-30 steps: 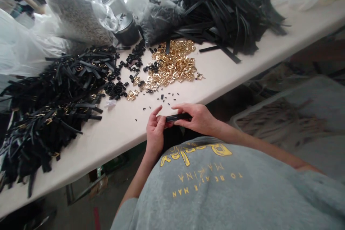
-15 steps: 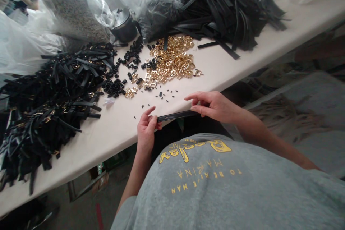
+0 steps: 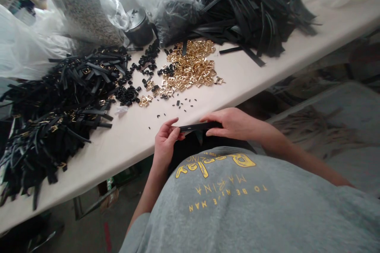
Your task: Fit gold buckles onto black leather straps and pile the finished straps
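Note:
A flat black strap [image 3: 196, 127], with a small slot near its left end, lies across the front of my body just off the table edge. My left hand [image 3: 166, 139] pinches its left end between thumb and fingers, the index finger pointing outward. Around the other end my right hand [image 3: 234, 124] is closed, fingers on the far side and thumb on the near side; its palm hides the strap's tip. On the table beyond are tiny black bits [image 3: 178, 103] and a heap of gold rectangular buckles [image 3: 190, 69].
Black strap pieces with gold buckles [image 3: 59, 99] pile up at left. Small black loops [image 3: 127, 95] lie beside the buckles. Loose black strips [image 3: 249, 12] are heaped at the back right. Plastic bags [image 3: 83, 8] and a metal pot [image 3: 139, 27] stand behind. The table edge [image 3: 130, 156] runs diagonally.
My right hand has slid left along the strap, its fingers now reaching further over it. My left hand has shifted slightly right with its end.

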Demonstrator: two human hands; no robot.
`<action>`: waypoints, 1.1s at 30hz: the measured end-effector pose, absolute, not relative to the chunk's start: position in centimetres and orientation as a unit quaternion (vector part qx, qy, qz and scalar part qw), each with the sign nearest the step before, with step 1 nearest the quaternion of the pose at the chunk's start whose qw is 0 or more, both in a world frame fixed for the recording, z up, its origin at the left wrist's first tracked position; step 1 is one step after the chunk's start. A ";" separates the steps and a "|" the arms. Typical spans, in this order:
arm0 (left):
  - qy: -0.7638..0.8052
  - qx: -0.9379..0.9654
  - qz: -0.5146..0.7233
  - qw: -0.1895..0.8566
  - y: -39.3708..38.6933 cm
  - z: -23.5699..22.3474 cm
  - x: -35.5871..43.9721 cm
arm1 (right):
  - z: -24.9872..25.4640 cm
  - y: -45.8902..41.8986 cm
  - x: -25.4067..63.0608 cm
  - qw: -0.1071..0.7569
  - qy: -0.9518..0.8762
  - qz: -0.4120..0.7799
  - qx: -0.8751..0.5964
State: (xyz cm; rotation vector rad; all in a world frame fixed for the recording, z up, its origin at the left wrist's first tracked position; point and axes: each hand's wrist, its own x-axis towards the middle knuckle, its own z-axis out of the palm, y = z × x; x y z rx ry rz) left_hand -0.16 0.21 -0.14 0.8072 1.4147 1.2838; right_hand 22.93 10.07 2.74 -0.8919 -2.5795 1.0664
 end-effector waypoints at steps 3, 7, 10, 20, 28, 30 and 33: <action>0.581 0.349 0.528 0.511 0.3 0.1 0.3 | 2.4 9.5 21.3 0.102 -0.884 0.361 -0.280; 0.587 0.354 0.519 0.511 0.3 0.1 0.7 | 1.5 8.9 20.0 0.162 -0.897 0.307 -0.273; 0.568 0.345 0.539 0.517 0.4 -0.4 0.7 | 0.7 8.8 19.6 0.216 -0.900 0.249 -0.285; 0.535 0.363 0.563 0.514 0.9 -0.5 0.9 | -0.4 9.1 19.3 0.261 -0.878 0.292 -0.276; 0.541 0.376 0.556 0.507 0.7 -0.7 0.6 | 0.0 9.1 19.0 0.251 -0.865 0.336 -0.275; 0.542 0.372 0.555 0.510 0.6 -0.7 0.5 | 0.0 9.1 18.9 0.245 -0.867 0.339 -0.272; 0.536 0.381 0.555 0.509 0.7 -1.0 0.5 | 0.0 9.1 18.7 0.233 -0.867 0.350 -0.269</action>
